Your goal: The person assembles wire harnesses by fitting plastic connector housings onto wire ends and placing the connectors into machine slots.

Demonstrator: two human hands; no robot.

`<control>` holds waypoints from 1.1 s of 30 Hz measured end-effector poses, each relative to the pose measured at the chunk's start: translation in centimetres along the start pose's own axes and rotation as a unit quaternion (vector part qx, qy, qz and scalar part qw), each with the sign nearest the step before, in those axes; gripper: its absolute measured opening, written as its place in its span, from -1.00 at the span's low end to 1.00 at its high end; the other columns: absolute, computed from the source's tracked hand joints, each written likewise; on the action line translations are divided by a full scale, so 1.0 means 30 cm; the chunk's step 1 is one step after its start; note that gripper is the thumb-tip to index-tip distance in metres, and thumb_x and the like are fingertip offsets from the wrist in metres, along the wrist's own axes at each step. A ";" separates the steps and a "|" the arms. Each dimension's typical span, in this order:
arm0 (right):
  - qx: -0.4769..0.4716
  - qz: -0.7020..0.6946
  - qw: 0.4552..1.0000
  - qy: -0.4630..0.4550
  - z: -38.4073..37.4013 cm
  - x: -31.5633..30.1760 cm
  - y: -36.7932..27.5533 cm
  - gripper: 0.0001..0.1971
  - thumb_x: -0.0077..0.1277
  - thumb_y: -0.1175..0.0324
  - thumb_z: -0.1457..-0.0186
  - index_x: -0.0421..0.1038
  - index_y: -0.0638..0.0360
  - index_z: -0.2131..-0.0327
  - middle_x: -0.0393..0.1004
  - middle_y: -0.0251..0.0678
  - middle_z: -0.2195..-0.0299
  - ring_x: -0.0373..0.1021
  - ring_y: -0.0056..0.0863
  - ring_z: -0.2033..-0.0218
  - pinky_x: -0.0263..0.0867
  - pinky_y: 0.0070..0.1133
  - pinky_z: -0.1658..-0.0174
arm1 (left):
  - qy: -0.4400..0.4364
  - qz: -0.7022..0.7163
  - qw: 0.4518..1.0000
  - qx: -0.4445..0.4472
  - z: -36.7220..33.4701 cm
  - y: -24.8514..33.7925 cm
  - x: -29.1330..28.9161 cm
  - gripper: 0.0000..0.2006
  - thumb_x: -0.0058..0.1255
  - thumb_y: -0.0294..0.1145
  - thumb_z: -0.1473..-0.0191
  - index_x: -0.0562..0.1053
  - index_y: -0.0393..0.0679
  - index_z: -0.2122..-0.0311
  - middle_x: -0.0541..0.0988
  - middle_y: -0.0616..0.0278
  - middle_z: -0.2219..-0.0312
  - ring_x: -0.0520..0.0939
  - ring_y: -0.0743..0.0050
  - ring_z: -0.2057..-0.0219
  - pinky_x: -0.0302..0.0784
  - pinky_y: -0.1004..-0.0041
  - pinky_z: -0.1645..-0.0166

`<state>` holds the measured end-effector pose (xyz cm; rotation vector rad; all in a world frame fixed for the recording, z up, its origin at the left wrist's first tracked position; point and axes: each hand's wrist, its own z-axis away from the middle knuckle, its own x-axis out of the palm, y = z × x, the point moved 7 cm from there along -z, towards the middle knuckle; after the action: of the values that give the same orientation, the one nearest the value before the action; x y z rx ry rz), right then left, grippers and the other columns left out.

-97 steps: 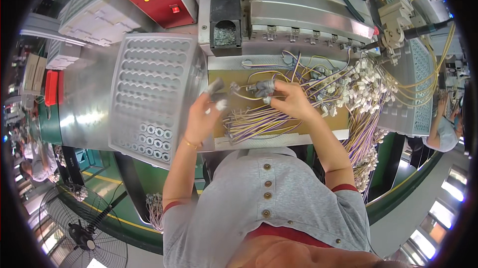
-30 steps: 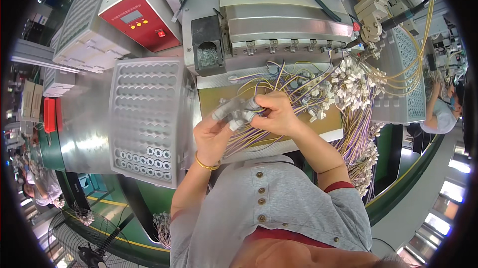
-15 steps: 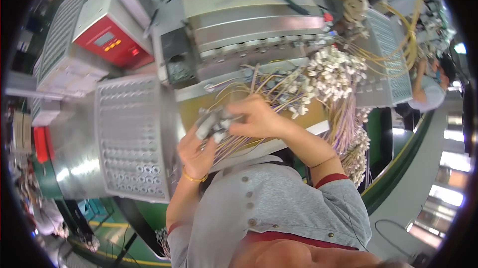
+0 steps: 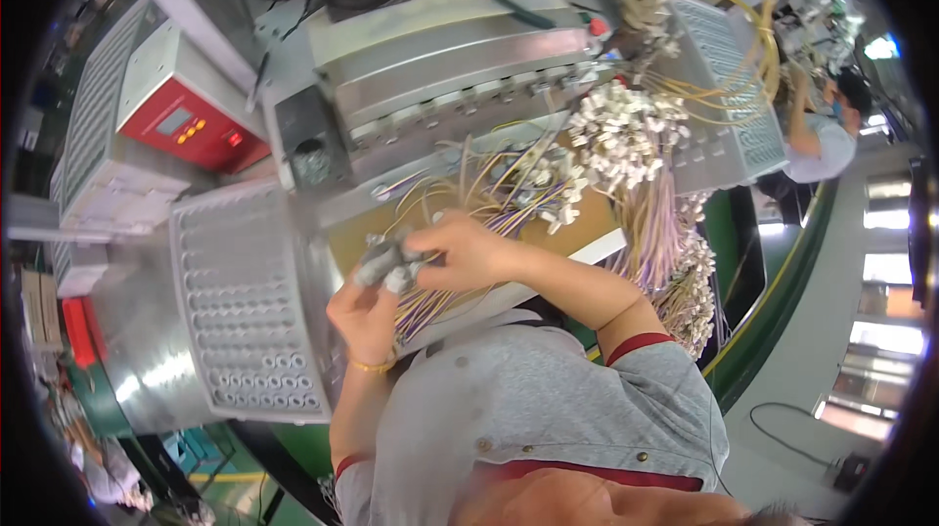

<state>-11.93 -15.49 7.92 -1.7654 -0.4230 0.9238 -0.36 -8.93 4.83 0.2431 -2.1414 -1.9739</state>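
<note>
My left hand [image 4: 364,319] and my right hand [image 4: 458,254] meet over the tan work board [image 4: 345,238], fingertips together. Grey coverings [image 4: 377,270] show at the fingertips of my left hand. Both hands are closed in a pinch; what lies between the fingers is small, blurred and partly hidden. Yellow, purple and white wires [image 4: 430,309] run beneath and beside the hands. Beyond my right hand lie more loose wires [image 4: 509,196] with white connectors at their ends.
A metal fixture [image 4: 450,86] with a row of clamps stands behind the board. Left are a perforated tray [image 4: 240,291], a red-fronted control box [image 4: 176,125] and a black box [image 4: 311,130]. A heap of white connectors [image 4: 626,140] hangs right. Pliers [image 4: 518,8] lie atop the fixture. Another person [image 4: 820,147] works far right.
The whole view has shifted, so the bench appears farther left and slightly lower. My two hands stay together over the board, with the fingers slightly rearranged.
</note>
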 end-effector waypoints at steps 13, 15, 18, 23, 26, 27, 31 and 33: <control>0.062 -0.001 0.995 0.081 0.045 -0.053 0.090 -0.93 -0.03 0.50 0.17 0.32 0.26 0.52 0.27 -0.30 0.72 0.20 -0.62 0.69 0.12 -0.65 0.62 | -0.026 0.281 0.934 -0.217 -0.047 -0.154 0.035 -0.77 -0.18 -0.43 0.02 0.34 -0.24 0.22 0.48 0.15 0.33 0.50 0.53 0.43 0.37 0.62 0.52; -0.031 0.108 0.985 0.130 0.047 -0.129 0.036 -0.82 0.00 0.46 0.18 0.40 0.24 0.40 0.34 -0.25 0.62 0.28 -0.56 0.59 0.19 -0.63 0.50 | 0.033 0.283 0.936 -0.207 -0.064 -0.165 -0.007 -0.76 -0.15 -0.40 0.02 0.34 -0.21 0.21 0.47 0.18 0.33 0.49 0.55 0.40 0.37 0.63 0.53; 0.016 0.152 0.956 0.251 0.115 -0.273 0.017 -0.83 0.01 0.44 0.18 0.40 0.25 0.41 0.36 -0.27 0.63 0.29 -0.53 0.58 0.22 -0.60 0.46 | 0.079 0.275 0.939 -0.190 -0.077 -0.156 -0.088 -0.77 -0.17 -0.49 0.06 0.34 -0.22 0.23 0.48 0.24 0.39 0.50 0.58 0.45 0.40 0.62 0.52; 0.233 0.260 0.784 0.513 0.403 -0.742 0.276 -0.84 -0.08 0.39 0.11 0.34 0.26 0.41 0.36 -0.24 0.64 0.31 -0.59 0.60 0.22 -0.59 0.51 | 0.046 0.288 0.946 -0.138 -0.106 -0.177 -0.133 -0.76 -0.16 -0.47 0.02 0.33 -0.22 0.18 0.48 0.16 0.30 0.48 0.61 0.49 0.35 0.64 0.55; 0.151 0.379 0.762 0.503 0.396 -0.926 0.363 -0.77 -0.12 0.41 0.10 0.29 0.21 0.29 0.38 -0.17 0.58 0.33 -0.37 0.58 0.24 -0.48 0.46 | 0.053 0.307 0.941 -0.135 -0.122 -0.151 -0.102 -0.76 -0.14 -0.46 0.03 0.34 -0.22 0.19 0.47 0.17 0.32 0.46 0.62 0.52 0.36 0.63 0.54; 0.165 0.435 0.764 0.448 0.377 -0.960 0.400 -0.76 -0.10 0.38 0.13 0.28 0.21 0.31 0.38 -0.16 0.55 0.34 -0.28 0.54 0.23 -0.41 0.45 | 0.059 0.292 0.944 -0.142 -0.122 -0.148 -0.081 -0.75 -0.15 -0.44 0.01 0.33 -0.23 0.18 0.46 0.12 0.30 0.46 0.62 0.46 0.35 0.64 0.48; 0.260 0.495 0.734 0.387 0.364 -1.067 0.570 -0.70 -0.08 0.31 0.16 0.26 0.13 0.27 0.37 -0.08 0.47 0.35 -0.11 0.41 0.26 -0.32 0.38 | 0.056 0.268 0.944 -0.182 -0.106 -0.167 -0.080 -0.75 -0.14 -0.40 0.01 0.34 -0.23 0.19 0.45 0.07 0.25 0.48 0.58 0.37 0.38 0.61 0.42; 0.242 0.548 0.703 0.382 0.354 -1.073 0.602 -0.66 -0.09 0.30 0.15 0.25 0.11 0.21 0.38 -0.07 0.43 0.35 -0.11 0.40 0.27 -0.32 0.37 | 0.083 0.245 0.946 -0.194 -0.091 -0.173 -0.091 -0.75 -0.14 -0.40 0.01 0.34 -0.23 0.19 0.45 0.07 0.25 0.48 0.58 0.37 0.39 0.60 0.42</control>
<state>-43.15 -37.14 2.23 -1.6065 1.4498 0.8100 2.86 -11.25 -0.27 -0.1698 -1.4811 -1.9292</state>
